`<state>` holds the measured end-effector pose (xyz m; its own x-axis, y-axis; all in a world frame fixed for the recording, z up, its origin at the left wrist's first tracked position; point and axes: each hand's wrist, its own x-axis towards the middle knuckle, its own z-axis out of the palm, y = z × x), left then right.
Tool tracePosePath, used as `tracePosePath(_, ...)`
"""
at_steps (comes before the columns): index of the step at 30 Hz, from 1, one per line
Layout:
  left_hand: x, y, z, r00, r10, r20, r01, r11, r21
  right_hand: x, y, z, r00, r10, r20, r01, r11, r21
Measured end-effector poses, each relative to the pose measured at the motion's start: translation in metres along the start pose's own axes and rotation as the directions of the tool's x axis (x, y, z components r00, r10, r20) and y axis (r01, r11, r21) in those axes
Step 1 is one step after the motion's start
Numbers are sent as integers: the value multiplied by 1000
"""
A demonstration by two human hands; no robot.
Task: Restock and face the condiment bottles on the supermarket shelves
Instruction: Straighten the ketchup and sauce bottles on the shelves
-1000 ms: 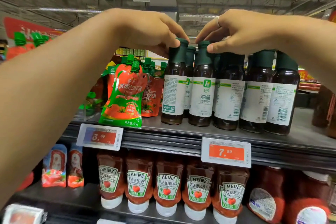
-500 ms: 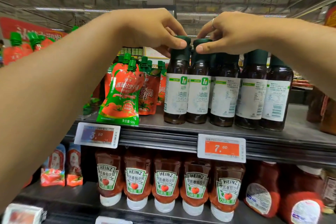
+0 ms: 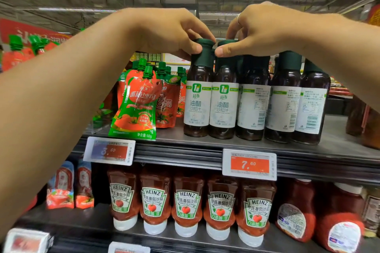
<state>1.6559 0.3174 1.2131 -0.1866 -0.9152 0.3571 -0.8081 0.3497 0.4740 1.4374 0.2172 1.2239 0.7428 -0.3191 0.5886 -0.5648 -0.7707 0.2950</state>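
I have both hands up at the upper shelf [image 3: 267, 146], each on one dark salad-dressing bottle. My left hand [image 3: 164, 33] has its fingers curled over the green cap of the leftmost dressing bottle [image 3: 197, 104], thumb pressed to the cap's side. My right hand [image 3: 259, 31], with a ring on one finger, pinches the cap of the second dressing bottle [image 3: 223, 107] the same way. These two bottles stand upright at the front of the shelf, touching side by side, with their front labels facing me.

To their right three more dressing bottles [image 3: 283, 107] stand in the same row, but these show their back labels with barcodes. Left of the row are red-and-green tomato sauce pouches [image 3: 137, 104], the front one leaning at the shelf edge. Two price tags hang on the shelf rail: one reading 3.60 [image 3: 110, 151] under the pouches and one reading 7.60 [image 3: 249, 164] under the bottles.

On the lower shelf [image 3: 82, 226] a line of upside-down Heinz ketchup bottles [image 3: 187, 203] faces forward, and two further ketchup bottles [image 3: 320, 215] at the right are turned with their labels away. Small sauce packets [image 3: 70, 187] sit at the lower left.
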Motion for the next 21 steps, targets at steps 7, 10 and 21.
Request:
tracePosePath(7,-7,-1,2,998,-8,-57,12,998,60,-3,-1,2,1000,-2,-3,2,999,32)
tracePosePath(10,-13,0,6,989,33,-147,2,972,236,-6,1,2,1000,-6,-5,6,996,89)
tracePosePath(21,-16,7,9,994,-13,-105,36,975,221,-18,8,-3,1000,15,7,-16,995,94)
